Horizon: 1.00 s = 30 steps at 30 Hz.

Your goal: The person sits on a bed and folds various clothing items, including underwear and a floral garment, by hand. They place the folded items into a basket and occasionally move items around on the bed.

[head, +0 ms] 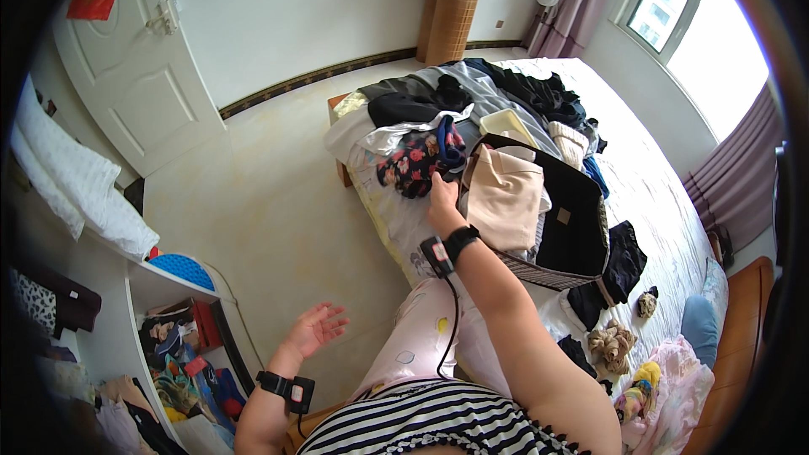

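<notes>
My right hand (pixel 445 199) reaches over the bed's near edge and touches a dark floral garment (pixel 417 161) with blue trim; whether its fingers grip the cloth is hard to tell. Right beside it stands a fabric storage box (pixel 569 221) with a black lining and a patterned outside. Folded beige cloth (pixel 505 199) lies in the box's left part. Low at the left, my left hand (pixel 318 330) is held palm up with fingers apart, holding nothing, above the floor.
Dark and grey clothes (pixel 537 91) are heaped behind the box, near a pale yellow tray (pixel 505 125). Bundled tights (pixel 612 346) and a pink garment (pixel 670 392) lie on the bed's right side. An open cabinet (pixel 136 291) of clothes stands at left, below a door (pixel 133 76).
</notes>
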Tool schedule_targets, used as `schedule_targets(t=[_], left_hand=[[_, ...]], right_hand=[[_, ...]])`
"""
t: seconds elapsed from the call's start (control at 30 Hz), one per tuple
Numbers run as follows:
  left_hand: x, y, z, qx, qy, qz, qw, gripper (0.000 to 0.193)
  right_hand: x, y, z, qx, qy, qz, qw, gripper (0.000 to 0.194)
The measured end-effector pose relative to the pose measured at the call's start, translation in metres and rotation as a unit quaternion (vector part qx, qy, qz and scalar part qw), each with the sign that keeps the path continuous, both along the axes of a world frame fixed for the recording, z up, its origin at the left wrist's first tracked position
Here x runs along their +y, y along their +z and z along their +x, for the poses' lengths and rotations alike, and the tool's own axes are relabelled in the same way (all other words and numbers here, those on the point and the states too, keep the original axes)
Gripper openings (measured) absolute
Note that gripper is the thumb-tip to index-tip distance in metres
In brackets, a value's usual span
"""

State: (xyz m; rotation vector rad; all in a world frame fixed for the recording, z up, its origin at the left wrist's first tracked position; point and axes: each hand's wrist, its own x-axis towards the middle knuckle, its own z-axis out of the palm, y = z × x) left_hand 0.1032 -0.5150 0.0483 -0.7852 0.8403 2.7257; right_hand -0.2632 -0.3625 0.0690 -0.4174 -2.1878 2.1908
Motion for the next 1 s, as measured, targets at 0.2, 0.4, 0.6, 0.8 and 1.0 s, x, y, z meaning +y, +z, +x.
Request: schedule_targets(t=[0.2,0.4,0.6,0.8,1.0], left_hand=[[-0.048,0.015,0.022,-0.029,0.107,-0.159,0.981,0.032],[-0.124,0.074,0.052,0.006,0.31,-0.416,0.855,0.039],[-0.241,0.168,0.14,-0.218,0.517,-0.65,0.512,0.047],[-0.257,0.207,0.275,-0.572,0.527,-0.575,0.253,0.056],[-0.229,0.185,0.341,-0.775,0.374,-0.445,0.247,0.079]], right_hand=[[0.028,-0.026,0.067,-0.132,0.193,0.028,0.972,0.067],[0.112,-0.063,0.088,-0.112,0.469,0.113,0.869,0.068],[0.191,-0.089,0.064,-0.333,0.396,0.249,0.819,0.048],[0.122,-0.027,0.089,-0.231,0.566,0.094,0.786,0.048],[-0.043,0.05,0.152,-0.194,0.731,0.065,0.651,0.035]])
